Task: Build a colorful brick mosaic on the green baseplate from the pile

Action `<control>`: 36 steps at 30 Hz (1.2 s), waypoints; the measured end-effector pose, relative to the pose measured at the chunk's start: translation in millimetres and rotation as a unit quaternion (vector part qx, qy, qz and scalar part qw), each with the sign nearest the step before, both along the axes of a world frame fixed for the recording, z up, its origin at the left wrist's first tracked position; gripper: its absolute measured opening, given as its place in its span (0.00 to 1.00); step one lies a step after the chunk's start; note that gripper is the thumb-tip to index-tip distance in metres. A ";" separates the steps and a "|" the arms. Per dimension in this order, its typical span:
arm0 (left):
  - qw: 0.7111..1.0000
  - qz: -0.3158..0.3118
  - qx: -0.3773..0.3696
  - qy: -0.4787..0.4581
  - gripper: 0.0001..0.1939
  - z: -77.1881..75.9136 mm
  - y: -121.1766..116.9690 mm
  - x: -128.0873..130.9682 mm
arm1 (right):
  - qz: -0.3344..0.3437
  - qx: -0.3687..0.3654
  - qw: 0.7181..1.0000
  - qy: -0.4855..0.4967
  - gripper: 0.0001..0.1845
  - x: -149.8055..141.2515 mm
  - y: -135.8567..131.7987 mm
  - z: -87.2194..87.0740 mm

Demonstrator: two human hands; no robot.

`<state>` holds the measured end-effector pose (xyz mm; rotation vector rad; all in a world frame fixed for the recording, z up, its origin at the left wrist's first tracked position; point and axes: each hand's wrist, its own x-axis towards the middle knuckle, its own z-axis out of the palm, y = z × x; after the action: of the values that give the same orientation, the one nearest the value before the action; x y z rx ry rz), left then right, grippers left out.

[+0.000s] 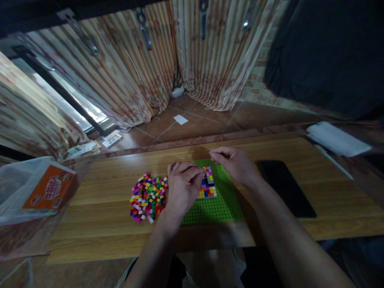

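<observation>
A green studded baseplate (226, 204) lies on the wooden table, partly covered by my hands. On it is a block of small multicoloured toy bricks (207, 188) set in tight rows. My left hand (184, 186) hovers over the left side of that block, its thumb and fingers pinched together near the top; what they hold, if anything, is too small to name. Above the plate's upper right part is my right hand (235, 164), fingers curled and thumb against the index finger, its contents hidden. Left of my left hand spreads a pile of loose toy bricks (148, 196).
A black tablet-like slab (285, 188) lies right of the plate. At the table's far right is a white flat object (337, 138). A clear plastic box (22, 180) with an orange label stands at the left. Striped curtains (144, 76) hang beyond the table.
</observation>
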<state>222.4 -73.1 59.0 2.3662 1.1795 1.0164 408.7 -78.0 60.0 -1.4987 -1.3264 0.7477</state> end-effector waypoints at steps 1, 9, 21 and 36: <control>1.000 0.006 0.001 0.004 0.05 -0.7 0.2 1.9 | 0.004 -0.001 1.000 -0.004 0.12 0.5 0.0 -0.4; 0.999 0.024 -0.015 0.017 0.06 -3.3 1.4 11.0 | 0.035 -0.021 0.999 -0.033 0.10 2.6 -1.8 0.5; 0.998 0.037 -0.033 0.024 0.03 -0.4 1.6 15.2 | 0.106 -0.067 0.991 -0.038 0.11 3.2 -6.6 -2.2; 0.999 0.039 -0.017 0.032 0.04 -1.5 -3.0 16.5 | 0.133 -0.080 0.988 -0.016 0.10 5.8 -5.3 -5.2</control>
<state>238.8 -76.1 57.5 2.3595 1.3104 0.9444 414.4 -83.2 54.7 -1.4779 -1.5406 1.0256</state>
